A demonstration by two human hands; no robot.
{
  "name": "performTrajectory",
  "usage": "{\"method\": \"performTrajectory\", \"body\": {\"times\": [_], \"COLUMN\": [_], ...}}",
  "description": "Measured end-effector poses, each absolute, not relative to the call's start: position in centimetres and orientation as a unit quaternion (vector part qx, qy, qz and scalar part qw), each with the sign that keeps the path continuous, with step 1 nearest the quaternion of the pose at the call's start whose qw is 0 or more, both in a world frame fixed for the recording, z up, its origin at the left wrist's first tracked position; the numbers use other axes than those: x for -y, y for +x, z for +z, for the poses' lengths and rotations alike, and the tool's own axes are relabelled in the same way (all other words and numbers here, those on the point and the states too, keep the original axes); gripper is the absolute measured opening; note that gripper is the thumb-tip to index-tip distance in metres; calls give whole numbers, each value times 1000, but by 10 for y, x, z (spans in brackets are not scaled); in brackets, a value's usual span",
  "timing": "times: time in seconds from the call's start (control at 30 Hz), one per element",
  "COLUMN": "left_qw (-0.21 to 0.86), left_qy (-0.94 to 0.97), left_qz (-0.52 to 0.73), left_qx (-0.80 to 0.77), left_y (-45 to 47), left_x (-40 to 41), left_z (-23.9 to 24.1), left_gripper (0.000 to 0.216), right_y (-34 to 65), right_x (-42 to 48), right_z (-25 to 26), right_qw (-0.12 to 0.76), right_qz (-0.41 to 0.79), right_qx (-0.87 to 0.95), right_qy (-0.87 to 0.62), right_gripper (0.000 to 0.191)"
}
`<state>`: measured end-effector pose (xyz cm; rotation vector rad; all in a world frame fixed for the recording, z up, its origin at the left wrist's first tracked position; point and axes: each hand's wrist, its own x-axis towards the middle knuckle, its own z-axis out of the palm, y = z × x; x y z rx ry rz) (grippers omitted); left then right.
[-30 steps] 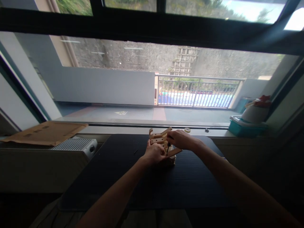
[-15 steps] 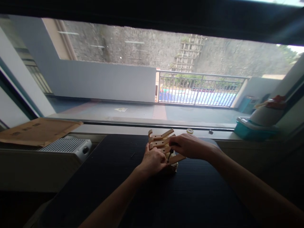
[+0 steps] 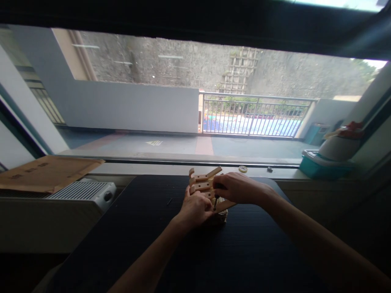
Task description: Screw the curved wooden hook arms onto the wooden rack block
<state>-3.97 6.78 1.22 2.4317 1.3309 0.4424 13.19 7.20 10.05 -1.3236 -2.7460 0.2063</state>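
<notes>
Several pale wooden hook-shaped pieces [image 3: 202,186] with dark holes lie side by side on the dark table [image 3: 146,228]. My left hand [image 3: 197,206] is closed on the near left end of these pieces. In my right hand [image 3: 233,187] is a screwdriver [image 3: 216,200] with a dark handle. Its shaft slants down, and its tip meets the nearest wooden piece [image 3: 224,206], close to my left fingertips. Under the wood is a wrapped or rough-sided bundle [image 3: 222,216], mostly hidden. A small dark screw [image 3: 169,201] lies on the table left of my left hand.
Behind the table runs a window sill [image 3: 122,169] holding a tape roll [image 3: 242,169], a small dark object [image 3: 269,169] and a teal box [image 3: 324,165]. At left, a brown envelope [image 3: 45,173] rests over a white radiator [image 3: 97,195].
The view has shifted slightly. My right hand is turned a little differently on the screwdriver, which stands somewhat more upright. My left hand keeps its hold on the wood.
</notes>
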Motion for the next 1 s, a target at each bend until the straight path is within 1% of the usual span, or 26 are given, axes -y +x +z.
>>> {"method": "performTrajectory", "body": {"times": [0.27, 0.47, 0.67, 0.83, 1.0], "left_qw": [153, 136, 137, 137, 138], "left_qy": [858, 860, 858, 857, 855], "left_qz": [157, 145, 141, 142, 144], "left_qx": [-465, -470, -474, -476, -478], "left_y": [-40, -39, -38, -38, -38], "left_x": [-68, -69, -68, -66, -65], "left_z": [9, 7, 10, 10, 11], "left_gripper": [20, 24, 22, 23, 22], "right_y": [132, 138, 139, 133, 126], "right_x": [-72, -63, -70, -75, -76], "right_z": [83, 80, 85, 94, 96], "right_qw": [76, 82, 70, 37, 41], "right_qz": [56, 81, 106, 103, 99], "right_qx": [868, 882, 889, 901, 912], "right_qy": [-488, -457, -441, -420, -397], "right_gripper": [21, 18, 19, 16, 18]}}
